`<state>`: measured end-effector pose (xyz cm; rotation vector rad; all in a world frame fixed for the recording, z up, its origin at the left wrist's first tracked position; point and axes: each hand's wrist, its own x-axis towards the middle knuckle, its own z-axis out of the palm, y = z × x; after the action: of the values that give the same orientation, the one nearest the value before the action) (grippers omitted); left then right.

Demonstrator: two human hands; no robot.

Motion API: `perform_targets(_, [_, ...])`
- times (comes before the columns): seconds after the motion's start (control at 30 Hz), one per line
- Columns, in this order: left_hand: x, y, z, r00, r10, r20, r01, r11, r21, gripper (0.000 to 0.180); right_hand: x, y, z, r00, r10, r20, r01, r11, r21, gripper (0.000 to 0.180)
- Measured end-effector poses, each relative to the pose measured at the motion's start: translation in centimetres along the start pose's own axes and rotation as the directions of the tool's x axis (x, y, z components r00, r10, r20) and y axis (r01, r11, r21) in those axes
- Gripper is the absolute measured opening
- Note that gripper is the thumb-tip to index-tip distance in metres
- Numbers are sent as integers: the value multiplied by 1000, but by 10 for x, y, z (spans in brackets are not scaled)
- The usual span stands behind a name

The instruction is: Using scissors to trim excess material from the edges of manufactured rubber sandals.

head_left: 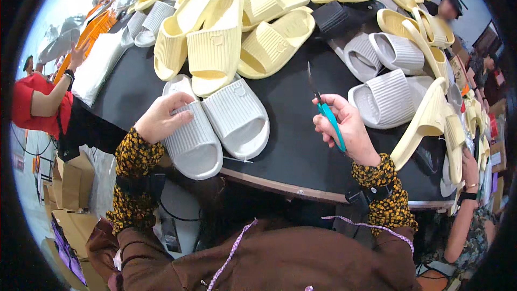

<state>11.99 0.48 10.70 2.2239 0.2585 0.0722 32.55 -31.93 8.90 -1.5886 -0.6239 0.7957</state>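
My left hand (166,117) grips the ribbed strap of a grey slide slipper (195,143) near the table's front edge, thumb on top. Beside that slipper lies a second grey slipper (237,116), its open toe toward me. A thin white thread (237,159) sticks out below the pair. Closed around the teal handle of a pair of small scissors (329,120), my right hand (344,126) hovers over the table, apart from the slippers. The dark, narrow blades point away from me.
Yellow slippers (215,48) are heaped just beyond the grey pair. More grey slippers (381,99) and yellow ones (423,121) crowd the right side of the black table (291,145). White plastic bags (99,67) lie at left, by a person in red (40,99). Another person's hand (470,170) is at right.
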Motion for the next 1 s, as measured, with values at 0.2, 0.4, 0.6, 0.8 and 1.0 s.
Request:
perform_targets(0.2, [5,13,12,978,-166,124,190,956,-222,53,-2,3,0,999,-44,24,44,999,7,38])
perform_targets(0.4, [22,17,13,945,-166,281,225,955,-192,37,-3,4,-2,994,-111,18,111,994,10,37])
perform_targets(0.6, [30,57,76,985,-94,145,166,753,-637,40,-5,-5,-22,982,-168,-83,174,983,65,40])
perform_targets(0.8, [45,92,127,998,17,-59,-57,630,-775,51,-13,-14,-42,938,-256,-233,294,945,142,37])
perform_targets(1.0, [68,124,147,981,80,-176,-187,621,-761,48,-11,-13,-55,822,-391,-415,491,855,167,35])
